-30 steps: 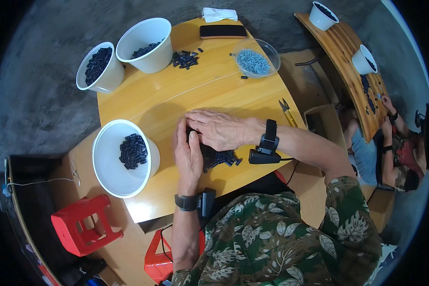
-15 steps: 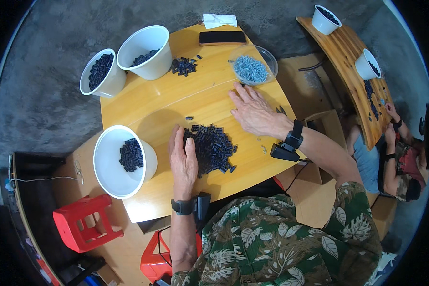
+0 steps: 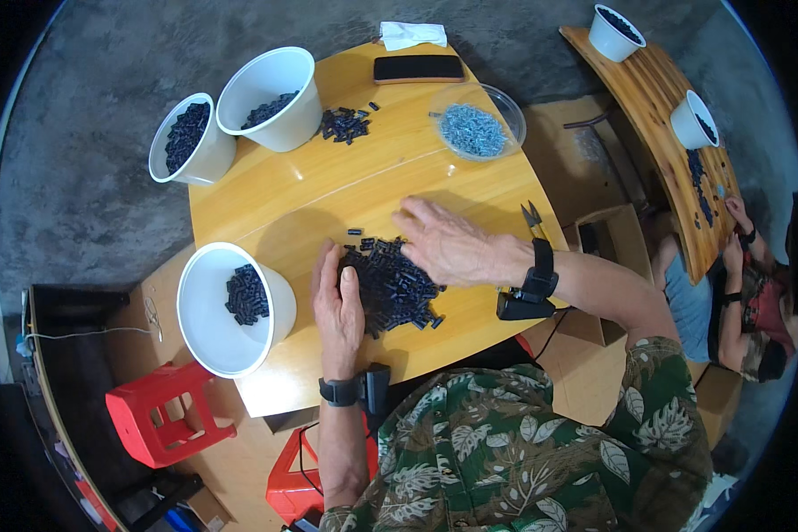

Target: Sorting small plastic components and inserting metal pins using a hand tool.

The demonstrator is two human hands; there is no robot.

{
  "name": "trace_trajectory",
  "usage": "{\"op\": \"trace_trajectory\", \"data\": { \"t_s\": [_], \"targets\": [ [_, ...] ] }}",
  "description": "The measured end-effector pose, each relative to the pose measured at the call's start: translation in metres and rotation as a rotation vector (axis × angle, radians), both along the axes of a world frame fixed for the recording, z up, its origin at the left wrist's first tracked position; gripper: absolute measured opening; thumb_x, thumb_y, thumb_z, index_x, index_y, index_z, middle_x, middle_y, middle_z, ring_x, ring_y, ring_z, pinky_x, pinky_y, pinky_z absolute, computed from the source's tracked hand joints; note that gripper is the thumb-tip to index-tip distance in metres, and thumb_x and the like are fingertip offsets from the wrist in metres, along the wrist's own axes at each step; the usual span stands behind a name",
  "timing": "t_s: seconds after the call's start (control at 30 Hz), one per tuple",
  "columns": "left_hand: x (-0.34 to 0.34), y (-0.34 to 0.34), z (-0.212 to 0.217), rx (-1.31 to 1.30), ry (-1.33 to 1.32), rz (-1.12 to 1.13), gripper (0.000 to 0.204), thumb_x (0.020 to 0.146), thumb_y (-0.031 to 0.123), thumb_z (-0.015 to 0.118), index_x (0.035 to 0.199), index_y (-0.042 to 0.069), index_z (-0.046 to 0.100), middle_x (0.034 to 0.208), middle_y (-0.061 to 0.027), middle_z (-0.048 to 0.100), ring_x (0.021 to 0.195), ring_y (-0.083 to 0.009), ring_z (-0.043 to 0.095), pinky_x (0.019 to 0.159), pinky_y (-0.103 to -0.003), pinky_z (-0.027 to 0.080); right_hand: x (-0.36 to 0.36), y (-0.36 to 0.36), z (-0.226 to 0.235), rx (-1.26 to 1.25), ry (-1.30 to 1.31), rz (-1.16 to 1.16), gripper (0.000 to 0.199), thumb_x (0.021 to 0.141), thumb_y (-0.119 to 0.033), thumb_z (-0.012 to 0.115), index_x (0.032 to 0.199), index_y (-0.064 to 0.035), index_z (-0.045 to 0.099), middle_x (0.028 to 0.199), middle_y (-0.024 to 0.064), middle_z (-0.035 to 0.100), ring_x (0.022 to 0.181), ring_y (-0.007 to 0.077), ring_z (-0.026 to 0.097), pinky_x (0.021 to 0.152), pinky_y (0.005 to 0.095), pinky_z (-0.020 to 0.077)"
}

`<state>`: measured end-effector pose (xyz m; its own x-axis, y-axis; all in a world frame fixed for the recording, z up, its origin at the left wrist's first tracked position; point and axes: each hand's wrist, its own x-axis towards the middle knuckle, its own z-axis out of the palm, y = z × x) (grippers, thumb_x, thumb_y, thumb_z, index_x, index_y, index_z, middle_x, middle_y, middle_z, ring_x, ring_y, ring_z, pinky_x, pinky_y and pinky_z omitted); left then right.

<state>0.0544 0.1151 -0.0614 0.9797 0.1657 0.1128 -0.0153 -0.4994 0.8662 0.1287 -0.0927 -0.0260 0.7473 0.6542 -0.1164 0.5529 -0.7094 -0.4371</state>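
Beside a grey wall (image 3: 80, 160), a yellow table (image 3: 328, 182) bears black pieces (image 3: 390, 288).

Bright scene; the glossy, rounded yellow wooden desk (image 3: 346, 182) has white glare at its near-left corner, soft shadows mid-surface, and fisheye-bent surroundings fading to black.

Place: looked like a small workshop
Bench (image 3: 328, 195): bore heaped black pieces (image 3: 395, 288), metal parts (image 3: 472, 129)
Second bench (image 3: 649, 106): had a seated co-worker (image 3: 761, 306)
Wall (image 3: 97, 133): was grey
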Motion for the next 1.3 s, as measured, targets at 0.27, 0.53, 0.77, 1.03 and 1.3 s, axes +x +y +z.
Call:
{"op": "trace_trajectory", "data": {
  "t_s": [0.27, 0.53, 0.77, 1.03, 1.3],
  "targets": [
    [-0.006, 0.006, -0.002, -0.213, -0.031, 0.032, 0.041, 0.101, 0.023, 0.047, 0.131, -0.002, 0.054, 0.141, -0.0205, 0.050, 0.133, -0.0329, 0.045, 0.112, -0.040, 0.033, 0.046, 0.012, -0.020, -0.108, -0.296, 0.074, 0.044, 0.094, -0.018, 0.051, 0.128, 0.0113, 0.047, 0.134, 0.0300, 0.044, 0.126, 0.0450, 0.043, 0.108, 0.0478, 0.0378],
    [-0.009, 0.007, -0.008, -0.227, -0.024, 0.048, 0.041, 0.101, 0.026, 0.045, 0.130, -0.001, 0.056, 0.139, -0.0191, 0.052, 0.131, -0.0318, 0.047, 0.112, -0.040, 0.034, 0.045, -0.009, -0.022, -0.050, -0.236, -0.042, 0.045, 0.095, -0.016, 0.049, 0.126, 0.0160, 0.044, 0.136, 0.0308, 0.042, 0.129, 0.0423, 0.042, 0.111, 0.0464, 0.0342],
    [-0.007, 0.009, -0.010, -0.224, -0.061, 0.049, 0.044, 0.103, 0.030, 0.043, 0.130, -0.003, 0.056, 0.137, -0.0189, 0.054, 0.128, -0.0319, 0.050, 0.110, -0.040, 0.035, -0.004, -0.038, 0.000, -0.100, -0.114, -0.038, 0.044, 0.094, -0.014, 0.051, 0.127, 0.0147, 0.044, 0.135, 0.0280, 0.042, 0.127, 0.0409, 0.044, 0.108, 0.0452, 0.0367],
    [-0.013, 0.019, -0.015, -0.282, -0.108, 0.060, 0.050, 0.104, 0.034, 0.039, 0.130, -0.005, 0.056, 0.136, -0.0191, 0.055, 0.128, -0.0296, 0.049, 0.111, -0.039, 0.034, -0.040, -0.054, 0.015, -0.038, -0.113, -0.025, 0.030, 0.094, -0.014, 0.052, 0.111, 0.0105, 0.051, 0.118, 0.0246, 0.049, 0.112, 0.0392, 0.052, 0.099, 0.0462, 0.0430],
    [-0.021, 0.007, -0.005, -0.241, -0.090, 0.093, 0.051, 0.104, 0.034, 0.040, 0.131, -0.006, 0.053, 0.141, -0.0218, 0.049, 0.133, -0.0313, 0.044, 0.113, -0.040, 0.030, -0.012, -0.007, 0.005, 0.233, -0.157, 0.026, 0.036, 0.094, -0.015, 0.049, 0.118, 0.0121, 0.049, 0.131, 0.0312, 0.047, 0.126, 0.0433, 0.045, 0.106, 0.0478, 0.0396]
  ]
}}
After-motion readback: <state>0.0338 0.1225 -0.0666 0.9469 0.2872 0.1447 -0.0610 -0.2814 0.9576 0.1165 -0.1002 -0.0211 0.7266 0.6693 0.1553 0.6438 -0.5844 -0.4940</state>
